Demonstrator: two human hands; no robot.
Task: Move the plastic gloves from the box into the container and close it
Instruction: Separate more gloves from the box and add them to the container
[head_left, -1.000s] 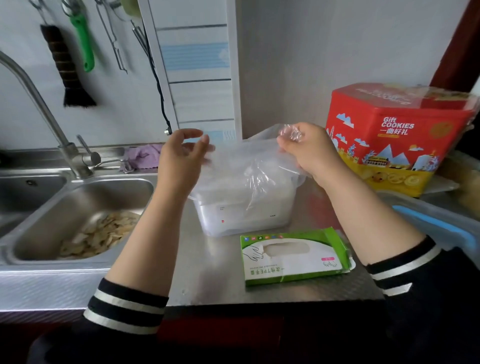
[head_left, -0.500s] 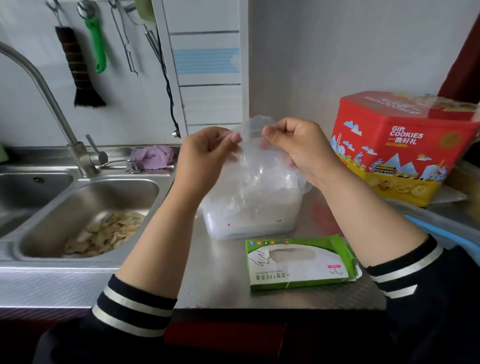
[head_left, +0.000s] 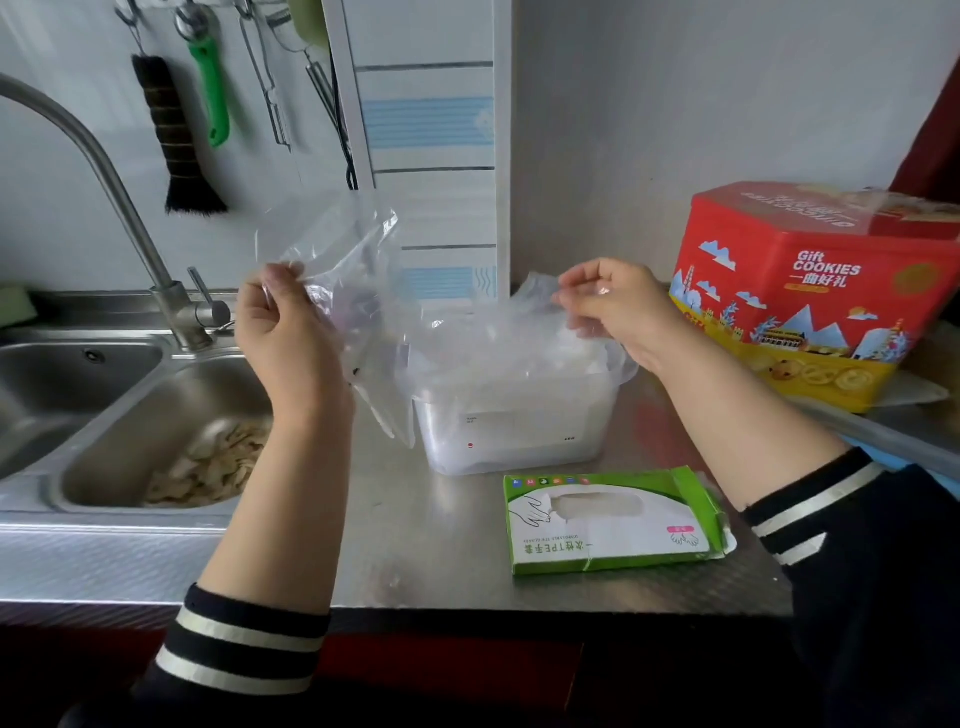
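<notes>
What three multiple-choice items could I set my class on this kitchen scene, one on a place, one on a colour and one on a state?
1. Where does the glove box lie?
A. In the sink
B. On the counter in front of the container
C. On top of the cookie tin

2. What colour is the handle of the tool hanging beside the brush?
A. Green
B. Blue
C. Yellow

3. In what state is the container?
A. Shut with a lid
B. Tipped on its side
C. Open, with clear plastic over its top

Key:
1 B: the box rests flat on the steel counter, nearer the camera than the container.
2 A: the tool beside the brush has a bright green handle.
3 C: no lid is on it, and the plastic gloves held by the left hand and right hand spread above it.
</notes>
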